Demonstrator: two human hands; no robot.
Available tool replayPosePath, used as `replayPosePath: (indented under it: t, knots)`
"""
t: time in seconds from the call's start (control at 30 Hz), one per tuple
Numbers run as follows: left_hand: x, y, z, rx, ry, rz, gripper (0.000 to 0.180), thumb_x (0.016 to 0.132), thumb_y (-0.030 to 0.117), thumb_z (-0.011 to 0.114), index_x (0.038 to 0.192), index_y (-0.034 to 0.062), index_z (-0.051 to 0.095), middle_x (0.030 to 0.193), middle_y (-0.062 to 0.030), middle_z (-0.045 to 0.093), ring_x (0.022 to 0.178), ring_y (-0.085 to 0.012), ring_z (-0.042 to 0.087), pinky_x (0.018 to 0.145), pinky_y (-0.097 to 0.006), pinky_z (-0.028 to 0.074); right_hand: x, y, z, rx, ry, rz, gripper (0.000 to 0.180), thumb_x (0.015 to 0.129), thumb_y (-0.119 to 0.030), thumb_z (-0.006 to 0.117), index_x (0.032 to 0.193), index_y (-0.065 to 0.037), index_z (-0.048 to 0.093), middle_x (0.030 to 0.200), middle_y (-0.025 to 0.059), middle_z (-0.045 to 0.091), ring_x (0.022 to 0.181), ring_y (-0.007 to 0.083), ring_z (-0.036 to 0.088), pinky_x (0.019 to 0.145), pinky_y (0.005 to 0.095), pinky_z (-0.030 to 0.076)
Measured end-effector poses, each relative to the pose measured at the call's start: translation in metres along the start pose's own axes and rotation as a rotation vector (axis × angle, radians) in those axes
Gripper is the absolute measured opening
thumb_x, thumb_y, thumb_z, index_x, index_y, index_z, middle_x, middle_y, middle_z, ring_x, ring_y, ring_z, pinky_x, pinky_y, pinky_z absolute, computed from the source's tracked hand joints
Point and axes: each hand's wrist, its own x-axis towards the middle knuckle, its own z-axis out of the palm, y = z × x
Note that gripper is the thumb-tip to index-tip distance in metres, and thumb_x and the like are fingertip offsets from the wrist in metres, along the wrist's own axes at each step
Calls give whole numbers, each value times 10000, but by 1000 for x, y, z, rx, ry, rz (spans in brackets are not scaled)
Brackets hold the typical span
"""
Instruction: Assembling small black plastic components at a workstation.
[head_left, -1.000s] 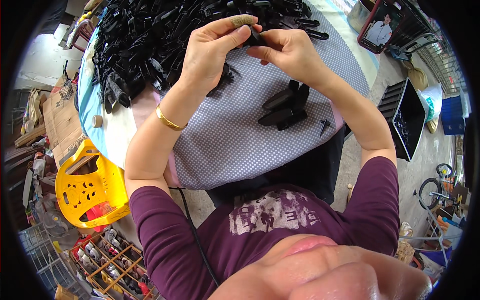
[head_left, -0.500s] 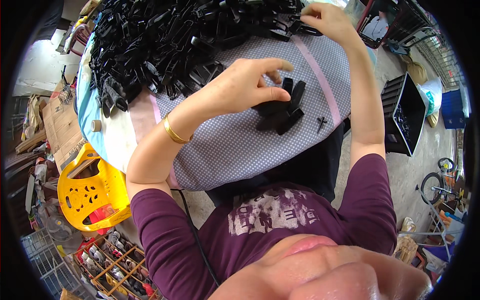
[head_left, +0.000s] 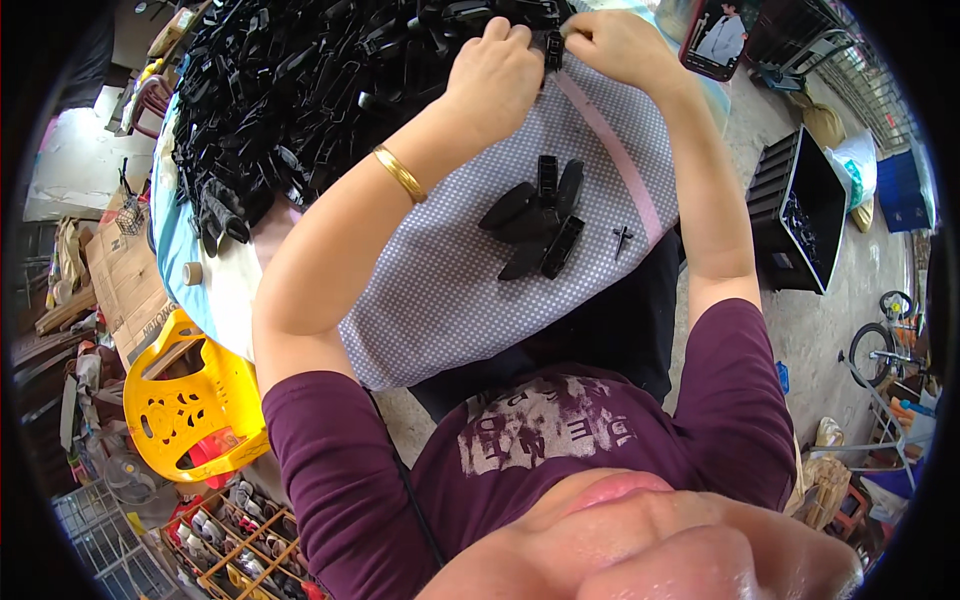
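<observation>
A large heap of black plastic parts [head_left: 290, 90] covers the far side of the cloth-covered table [head_left: 430, 300]. At its right edge, my left hand [head_left: 495, 80] is closed, fingertips against a black plastic part [head_left: 554, 50]. My right hand [head_left: 622, 46] is closed in a pinch at that part's other side; whatever lies within its fingers is hidden. Nearer to me, several black oblong pieces [head_left: 525, 230] lie in a loose cluster on the dotted cloth. A small black cross-shaped piece [head_left: 622, 240] rests to their right.
A tape roll [head_left: 193, 273] sits at the table's left edge, above a yellow plastic chair [head_left: 190, 400]. To the right, a black crate [head_left: 825, 230] holds dark small parts. A phone [head_left: 716, 40] stands beyond my right hand. A wooden rack [head_left: 240, 540] is at lower left.
My left hand has moved from above the small cluster, away from me, to the heap's edge and closed. My right hand has shifted left toward it, bringing both hands close together.
</observation>
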Motion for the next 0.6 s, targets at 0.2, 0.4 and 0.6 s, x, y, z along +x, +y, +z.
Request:
replayPosePath:
  t: [0.2, 0.4, 0.6]
  knots:
    - [-11, -10, -14, -299, 62, -105, 171, 784, 111, 653, 942, 57, 690, 907, -95, 642, 931, -284, 564, 809, -352, 490, 7, 0, 15, 799, 163, -50, 192, 874, -105, 559, 1017, -2, 636, 852, 135, 685, 728, 223, 659, 657, 296, 520]
    - [-40, -18, -30, -1338, 274, -667, 173, 887, 92, 615, 1012, -16, 667, 868, -49, 676, 744, -89, 612, 691, -209, 495, 0, -43, 7, 1478, -154, 180, 211, 934, -172, 580, 1073, -14, 602, 867, 25, 653, 714, 90, 618, 629, 216, 522]
    - [-45, -18, -27, -1629, 384, -670, 185, 900, 87, 607, 1036, -30, 651, 895, -60, 671, 773, -104, 620, 741, -230, 526, -7, -64, 21, 1574, -87, 231, 201, 941, -170, 568, 1071, -35, 639, 875, 10, 655, 705, 74, 603, 631, 206, 515]
